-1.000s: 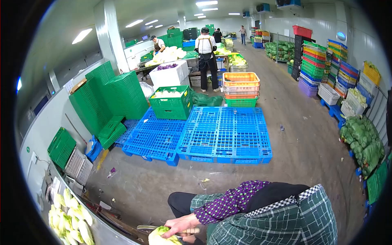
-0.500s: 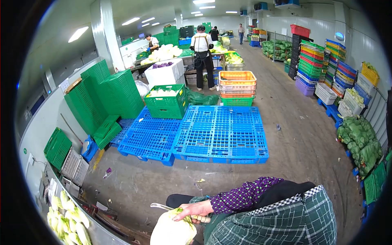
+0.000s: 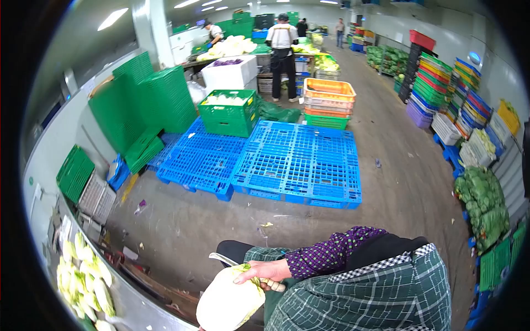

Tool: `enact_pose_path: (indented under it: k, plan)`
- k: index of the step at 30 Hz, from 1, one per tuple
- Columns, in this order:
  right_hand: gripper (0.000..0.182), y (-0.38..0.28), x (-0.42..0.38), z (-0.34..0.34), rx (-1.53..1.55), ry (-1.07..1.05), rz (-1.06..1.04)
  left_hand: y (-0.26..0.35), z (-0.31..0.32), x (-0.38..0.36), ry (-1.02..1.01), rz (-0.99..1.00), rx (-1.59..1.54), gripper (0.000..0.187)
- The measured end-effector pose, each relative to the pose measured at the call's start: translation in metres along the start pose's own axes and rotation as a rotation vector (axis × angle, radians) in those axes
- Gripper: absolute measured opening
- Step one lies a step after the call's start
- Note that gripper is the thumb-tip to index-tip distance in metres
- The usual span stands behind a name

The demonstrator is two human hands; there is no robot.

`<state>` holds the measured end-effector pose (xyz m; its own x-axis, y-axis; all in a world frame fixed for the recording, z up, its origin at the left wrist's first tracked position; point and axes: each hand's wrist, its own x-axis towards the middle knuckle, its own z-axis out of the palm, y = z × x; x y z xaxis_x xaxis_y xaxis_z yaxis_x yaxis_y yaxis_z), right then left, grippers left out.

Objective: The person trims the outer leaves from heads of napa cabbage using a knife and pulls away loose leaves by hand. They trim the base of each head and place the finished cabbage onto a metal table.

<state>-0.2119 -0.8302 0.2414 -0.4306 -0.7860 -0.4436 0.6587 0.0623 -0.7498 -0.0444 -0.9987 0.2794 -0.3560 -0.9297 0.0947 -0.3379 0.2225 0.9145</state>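
Observation:
My right hand (image 3: 266, 271) is wrapped round the pale handle of a knife (image 3: 221, 258), whose blade points left behind a cabbage. The thumb lies on the leafy top end of the pale cabbage (image 3: 227, 300), at the bottom centre. Of my left hand (image 3: 201, 329), only a sliver of skin shows at the lower edge of the cabbage; its fingers are hidden. A patterned purple sleeve covers my right arm, above a green checked apron (image 3: 364, 298).
Left, a metal table (image 3: 138, 306) bears leafy vegetables (image 3: 85, 276). Ahead lie blue pallets (image 3: 301, 160) with a green crate (image 3: 227, 113); orange and green crates (image 3: 329, 102) stand behind. Bagged greens (image 3: 483, 201) and stacked crates line the right. Several people are farther back.
The view has tilted down and shifted slightly, so the pallets appear higher. The cabbage and my right hand appear slightly farther left. My grip on the knife looks the same.

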Motion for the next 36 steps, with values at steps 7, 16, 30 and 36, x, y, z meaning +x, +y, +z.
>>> enact_pose_path:
  k: [7, 16, 30, 36]
  plan:
    - [0.035, 0.065, 0.136, 0.110, -0.153, -0.095, 0.175, -0.147, -0.097, 0.076, 0.152, -0.248, -0.416, 0.023]
    - [0.032, 0.058, 0.089, 0.192, -0.517, -0.662, 0.513, -0.118, -0.149, -0.121, 0.936, -0.219, -0.498, 0.007]
    - [0.030, -0.012, 0.360, 0.393, -0.227, -0.671, 0.322, -0.060, -0.086, -0.064, 1.129, -0.583, -0.444, 0.017]
    - [0.048, 0.010, 0.369, 0.469, -0.065, -0.868, 0.214, -0.056, -0.088, -0.062, 1.187, -0.666, 0.089, 0.031]
